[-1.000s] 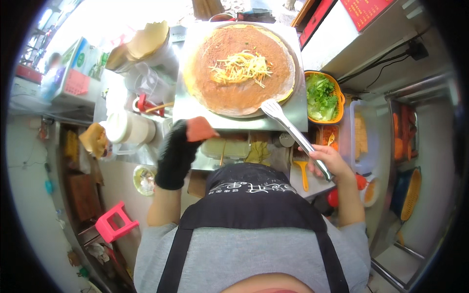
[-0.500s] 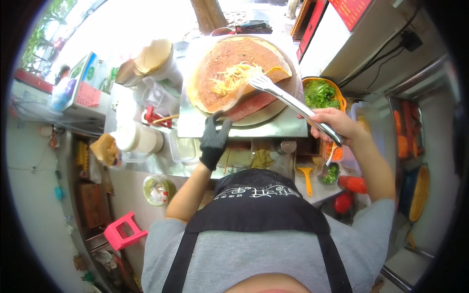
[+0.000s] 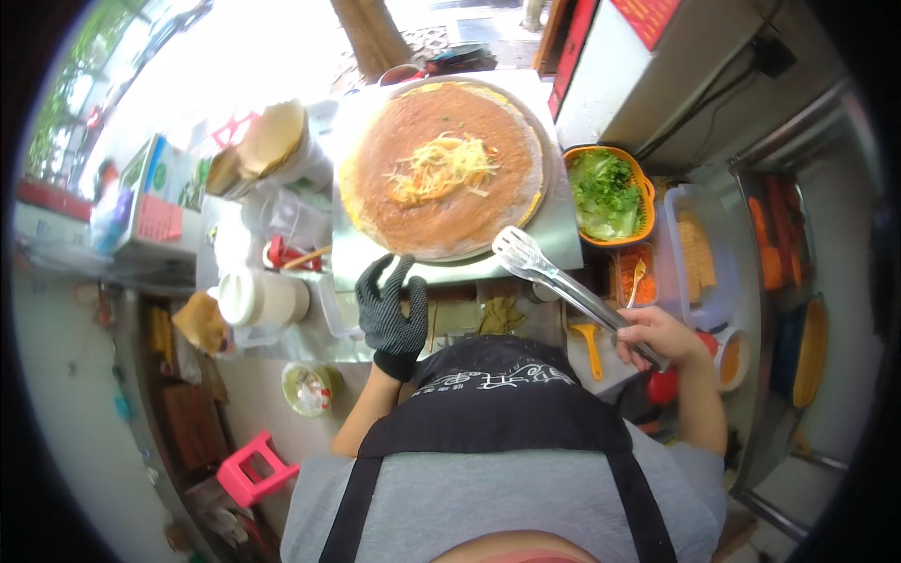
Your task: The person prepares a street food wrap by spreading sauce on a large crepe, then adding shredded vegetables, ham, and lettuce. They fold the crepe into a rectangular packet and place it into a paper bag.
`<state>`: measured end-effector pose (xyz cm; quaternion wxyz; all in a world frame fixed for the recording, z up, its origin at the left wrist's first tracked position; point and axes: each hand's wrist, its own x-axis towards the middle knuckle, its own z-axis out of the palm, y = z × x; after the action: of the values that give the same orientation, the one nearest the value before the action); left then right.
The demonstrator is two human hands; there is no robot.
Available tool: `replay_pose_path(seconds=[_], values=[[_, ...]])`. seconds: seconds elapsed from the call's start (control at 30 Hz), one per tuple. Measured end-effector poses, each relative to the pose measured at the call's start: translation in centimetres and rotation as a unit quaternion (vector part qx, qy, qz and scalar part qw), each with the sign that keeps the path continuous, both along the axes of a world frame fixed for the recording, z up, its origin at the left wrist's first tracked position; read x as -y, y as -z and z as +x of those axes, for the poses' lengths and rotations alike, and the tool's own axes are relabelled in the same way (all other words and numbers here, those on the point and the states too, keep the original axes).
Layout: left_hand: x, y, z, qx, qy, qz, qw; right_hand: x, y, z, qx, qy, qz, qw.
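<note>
A large round crepe spread with reddish-brown sauce lies flat on a round griddle. Pale yellow shreds are heaped at its middle. My left hand, in a black ribbed glove, is just below the crepe's near edge, fingers spread and holding nothing. Metal tongs are in my bare right hand. Their tips are near the griddle's lower right edge, off the crepe, and nothing shows between them.
On the right stand an orange basket of lettuce, a container of orange shreds and a clear tub. A yellow-handled scraper lies nearer. Left are a white lidded tub, paper bags and a pink stool.
The crepe's near right side, lifted and folded before, now lies flat. Both the tongs and my right hand have drawn back toward me. My gloved left hand has left the crepe's edge and spread its fingers.
</note>
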<state>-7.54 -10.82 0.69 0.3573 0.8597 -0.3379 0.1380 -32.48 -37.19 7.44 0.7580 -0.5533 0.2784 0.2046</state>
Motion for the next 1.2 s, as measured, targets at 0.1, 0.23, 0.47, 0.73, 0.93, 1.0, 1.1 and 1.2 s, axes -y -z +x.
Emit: replay_pose_path(seconds=[0.1, 0.23, 0.47, 0.73, 0.93, 1.0, 1.1, 1.2], values=[[1.4, -0.6, 0.3, 0.002, 0.024, -0.006, 1.000, -2.6, 1.8, -1.0, 0.045, 0.167, 0.024, 0.985], [3.6, -1.7, -0.4, -0.012, 0.087, -0.039, 0.995, -4.9, 5.2, -1.7, 0.092, 0.362, -0.101, 0.922], [8.2, -2.8, -2.6, -0.030, 0.193, -0.032, 0.980, -1.8, 8.1, -9.8, -0.002, 0.526, -0.304, 0.795], [7.7, -2.0, -2.7, -0.016, 0.166, -0.012, 0.986, 1.9, 8.4, -10.9, 0.010, 0.547, -0.303, 0.780], [7.0, -1.9, -3.1, -0.003, 0.128, -0.004, 0.992, 3.0, 8.6, -9.2, 0.008, 0.452, -0.313, 0.835], [6.8, -1.6, -3.5, -0.010, 0.116, -0.002, 0.993, 3.4, 8.1, -9.2, 0.030, 0.414, -0.327, 0.849], [6.9, -1.4, -4.0, -0.006, 0.117, -0.004, 0.993, 4.1, 4.6, -9.4, 0.160, 0.429, -0.283, 0.843], [7.3, -1.8, -4.0, 0.011, 0.135, -0.007, 0.991, 6.6, 1.0, -10.2, 0.181, 0.546, -0.303, 0.759]])
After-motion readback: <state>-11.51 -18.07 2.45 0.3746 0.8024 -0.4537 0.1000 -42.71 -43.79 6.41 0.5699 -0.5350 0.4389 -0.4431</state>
